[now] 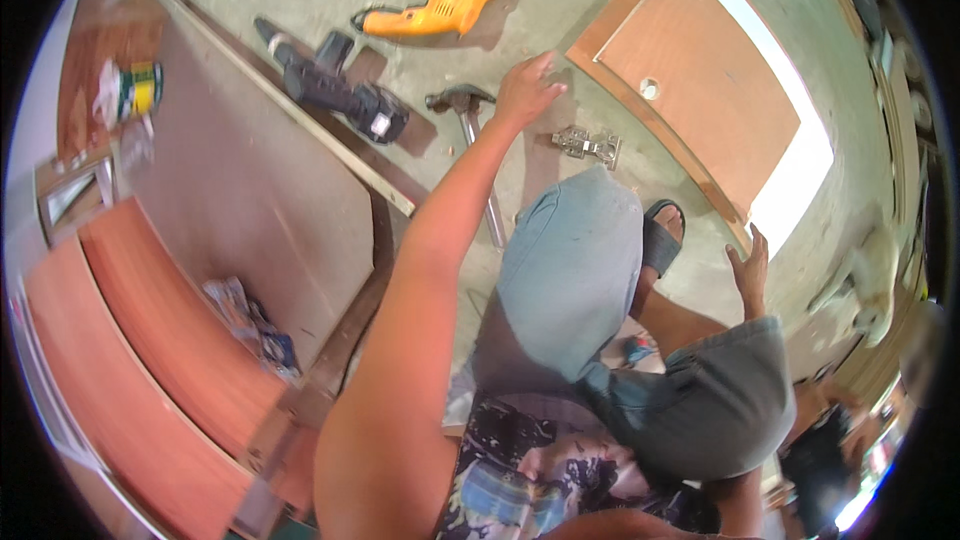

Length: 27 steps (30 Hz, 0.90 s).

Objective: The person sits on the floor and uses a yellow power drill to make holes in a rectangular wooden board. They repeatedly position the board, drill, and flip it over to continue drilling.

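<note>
My left hand (532, 92) hovers over the floor, holding nothing, its fingers apart, near a wooden door panel (715, 90) with a white edge and a round hole. Below that hand lies a metal hinge (588, 145); to its left, a claw hammer (468, 110) lies partly behind my forearm. A yellow corded drill (440, 2) and a black cordless power tool (340, 95) lie farther up. My right hand (748, 260), fingers spread and empty, is at the panel's lower corner; whether it touches it I cannot tell.
Leaning boards (260, 160) and reddish panels (130, 340) fill the left, with a tub (140, 88) among them. A pale animal (865, 280) lies at right beside stacked boards (900, 130). My sandalled foot (662, 235) is between my hands. What seems another person (820, 450) shows lower right.
</note>
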Motion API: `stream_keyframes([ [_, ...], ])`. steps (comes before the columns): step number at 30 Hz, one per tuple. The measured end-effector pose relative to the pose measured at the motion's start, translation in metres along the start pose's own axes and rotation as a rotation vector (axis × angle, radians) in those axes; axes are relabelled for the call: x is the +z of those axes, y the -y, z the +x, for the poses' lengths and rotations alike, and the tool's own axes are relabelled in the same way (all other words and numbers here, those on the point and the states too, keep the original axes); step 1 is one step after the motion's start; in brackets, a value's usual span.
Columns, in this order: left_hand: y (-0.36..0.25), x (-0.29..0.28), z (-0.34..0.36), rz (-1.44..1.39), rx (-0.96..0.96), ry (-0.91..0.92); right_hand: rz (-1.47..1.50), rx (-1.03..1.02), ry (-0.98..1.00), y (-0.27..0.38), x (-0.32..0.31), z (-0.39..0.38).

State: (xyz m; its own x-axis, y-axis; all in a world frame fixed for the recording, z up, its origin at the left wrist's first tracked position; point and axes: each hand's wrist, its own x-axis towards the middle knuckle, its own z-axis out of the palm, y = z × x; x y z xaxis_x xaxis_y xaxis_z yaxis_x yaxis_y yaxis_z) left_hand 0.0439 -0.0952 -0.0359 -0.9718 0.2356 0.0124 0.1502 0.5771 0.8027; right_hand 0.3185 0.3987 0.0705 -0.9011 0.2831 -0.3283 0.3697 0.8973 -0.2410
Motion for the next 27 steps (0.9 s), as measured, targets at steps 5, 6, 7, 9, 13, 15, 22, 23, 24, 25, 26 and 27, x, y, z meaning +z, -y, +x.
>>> stream_keyframes([
  [5,0.004,-0.007,0.010,-0.137,-0.083,0.073,-0.027,-0.031,0.223,-0.044,0.025,-0.054],
  [6,0.003,-0.006,0.017,-0.147,-0.081,0.084,0.015,0.075,0.307,-0.052,0.029,-0.060],
  [7,0.002,-0.004,0.023,-0.148,-0.124,0.121,0.055,0.033,0.309,-0.059,0.032,-0.065],
  [9,0.001,-0.001,0.038,-0.067,-0.112,0.116,0.075,0.052,0.342,-0.064,0.036,-0.069],
  [13,0.004,0.007,0.069,-0.008,-0.007,0.172,0.183,0.104,0.319,-0.050,0.028,-0.062],
  [15,0.007,0.009,0.084,0.029,0.027,0.220,0.187,0.072,0.296,-0.038,0.021,-0.061],
  [22,0.016,0.031,0.120,-0.095,-0.081,0.357,0.177,0.128,0.285,-0.029,0.016,-0.082],
  [23,0.019,0.034,0.121,-0.144,-0.045,0.335,0.168,0.128,0.317,-0.030,0.018,-0.087],
  [24,0.022,0.037,0.123,-0.144,-0.059,0.333,0.172,0.134,0.340,-0.031,0.020,-0.091],
  [25,0.025,0.039,0.124,-0.144,-0.072,0.330,0.162,0.185,0.358,-0.032,0.023,-0.096],
  [26,0.029,0.039,0.126,-0.148,-0.083,0.328,0.173,0.198,0.395,-0.031,0.025,-0.099],
  [27,0.033,0.040,0.127,-0.121,-0.053,0.318,0.171,0.258,0.428,-0.029,0.027,-0.103],
])
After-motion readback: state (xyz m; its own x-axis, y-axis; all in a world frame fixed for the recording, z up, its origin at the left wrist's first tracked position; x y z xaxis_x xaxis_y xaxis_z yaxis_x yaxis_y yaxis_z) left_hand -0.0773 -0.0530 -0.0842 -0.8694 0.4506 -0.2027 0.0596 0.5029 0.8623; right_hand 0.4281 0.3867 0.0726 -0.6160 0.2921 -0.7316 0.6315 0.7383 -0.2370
